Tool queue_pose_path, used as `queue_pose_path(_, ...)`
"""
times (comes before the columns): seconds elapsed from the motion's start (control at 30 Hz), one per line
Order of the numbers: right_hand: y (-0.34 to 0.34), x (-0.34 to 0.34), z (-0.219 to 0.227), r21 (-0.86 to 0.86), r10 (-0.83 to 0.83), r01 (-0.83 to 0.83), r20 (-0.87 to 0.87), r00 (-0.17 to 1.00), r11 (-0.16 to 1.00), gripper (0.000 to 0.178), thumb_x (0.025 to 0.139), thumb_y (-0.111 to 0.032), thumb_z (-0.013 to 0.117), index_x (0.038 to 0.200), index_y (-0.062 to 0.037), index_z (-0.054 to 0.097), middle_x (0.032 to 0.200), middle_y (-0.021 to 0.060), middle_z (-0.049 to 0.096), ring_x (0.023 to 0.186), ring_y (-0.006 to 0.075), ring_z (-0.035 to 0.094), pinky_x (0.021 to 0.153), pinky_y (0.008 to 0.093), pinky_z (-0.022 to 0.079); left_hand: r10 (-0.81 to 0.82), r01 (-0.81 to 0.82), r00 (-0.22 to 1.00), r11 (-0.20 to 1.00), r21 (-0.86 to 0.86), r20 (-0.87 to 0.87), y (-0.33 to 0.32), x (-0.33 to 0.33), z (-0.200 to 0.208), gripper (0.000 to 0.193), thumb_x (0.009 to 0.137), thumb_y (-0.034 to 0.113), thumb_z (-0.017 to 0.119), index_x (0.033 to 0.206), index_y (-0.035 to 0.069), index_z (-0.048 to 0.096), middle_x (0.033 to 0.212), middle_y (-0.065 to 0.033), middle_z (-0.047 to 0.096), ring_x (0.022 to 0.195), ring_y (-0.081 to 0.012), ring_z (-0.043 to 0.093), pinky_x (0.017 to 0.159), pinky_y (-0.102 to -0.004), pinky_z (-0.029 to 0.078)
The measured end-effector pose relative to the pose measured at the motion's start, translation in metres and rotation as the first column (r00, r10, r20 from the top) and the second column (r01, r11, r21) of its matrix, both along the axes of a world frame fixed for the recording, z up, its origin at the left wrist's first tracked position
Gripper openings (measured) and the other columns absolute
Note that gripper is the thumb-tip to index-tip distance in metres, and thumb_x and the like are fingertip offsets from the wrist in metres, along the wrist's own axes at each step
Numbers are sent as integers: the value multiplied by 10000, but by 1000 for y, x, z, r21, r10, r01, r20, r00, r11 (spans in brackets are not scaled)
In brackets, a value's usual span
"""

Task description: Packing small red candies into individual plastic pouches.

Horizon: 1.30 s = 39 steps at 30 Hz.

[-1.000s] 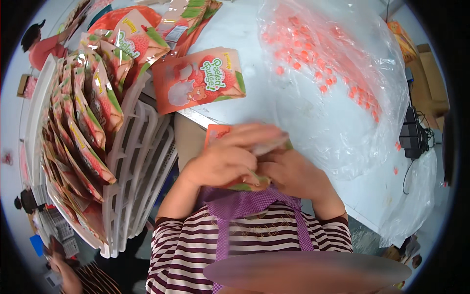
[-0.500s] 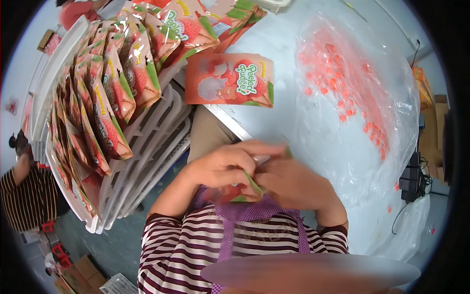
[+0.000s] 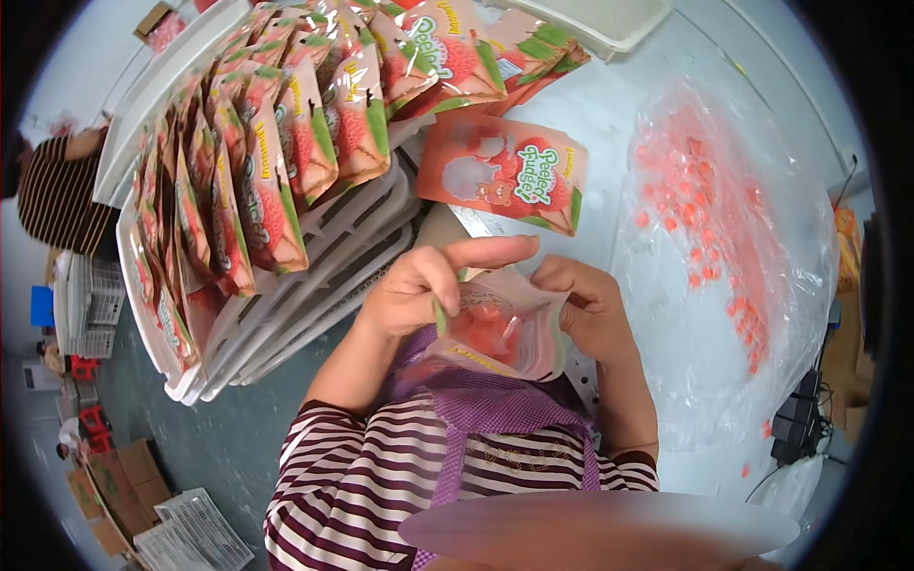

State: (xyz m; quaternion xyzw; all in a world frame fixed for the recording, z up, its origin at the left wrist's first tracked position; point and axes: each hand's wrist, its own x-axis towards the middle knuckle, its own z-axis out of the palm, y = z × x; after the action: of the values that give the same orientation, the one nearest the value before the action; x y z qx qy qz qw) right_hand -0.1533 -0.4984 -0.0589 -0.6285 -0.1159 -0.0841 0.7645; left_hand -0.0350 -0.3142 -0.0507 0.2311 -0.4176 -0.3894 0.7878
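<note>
Close in front of my body I hold an opened candy pouch (image 3: 533,343), its mouth spread wide and facing me. Red wrapped-looking pieces (image 3: 484,328) lie inside it. My left hand (image 3: 419,287) pinches the pouch's left edge, index finger stretched out above. At the opposite side, my right hand (image 3: 588,303) grips the rim between thumb and fingers. A flat red pouch (image 3: 457,176) rests at the table's edge just beyond my hands.
At left, many plump pouches (image 3: 269,205) stand in a white crate (image 3: 176,385) atop stacked crates. A clear plastic bag (image 3: 657,314) with loose red pieces (image 3: 700,214) spreads across the white table. Beyond sits a white tray (image 3: 619,24). Someone in stripes (image 3: 62,195) is at far left.
The pouch, formerly folded and blurred between my hands, is now spread open with its contents showing. My right hand has moved to its right rim. The whole view has shifted.
</note>
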Motion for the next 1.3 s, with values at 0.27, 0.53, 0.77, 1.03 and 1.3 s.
queue_pose_path(0.27,-6,-14,23,-143,-443,438,-2,897,888,75,859,-38,575,885,30,556,786,59,547,657,101,506,613,201,416,207,-181,970,966,186,-130,18,-7,-14,555,848,254,635,1267,-10,383,1320,-158,423,1194,-248,456,973,-387,382)
queue_pose_path(0.53,5,-12,25,-421,-455,580,365,812,697,78,838,-41,611,795,16,580,749,45,537,617,103,479,531,219,386,469,-627,769,684,372,434,28,-20,2,197,795,57,674,968,-15,616,933,-86,601,834,-145,564,750,-265,440)
queue_pose_path(0.77,9,-16,27,-402,-596,650,269,757,645,53,853,-15,574,808,11,565,748,42,531,642,91,471,558,212,383,487,-804,524,553,218,699,38,-18,9,110,799,64,661,862,-19,624,810,-91,593,758,-164,550,670,-267,432)
queue_pose_path(1.03,11,-13,15,-419,-586,717,414,697,556,114,888,-63,539,798,4,516,727,40,486,629,92,446,567,209,372,532,-638,768,680,362,355,29,-27,10,269,738,94,733,976,5,643,786,-65,581,789,-158,563,718,-256,433)
queue_pose_path(1.3,13,-17,20,-421,-569,696,402,718,581,91,881,-52,537,807,-1,527,740,57,506,627,103,465,570,216,380,453,-727,643,613,308,617,28,-24,8,179,739,75,727,891,-2,672,780,-66,595,693,-135,562,609,-240,442)
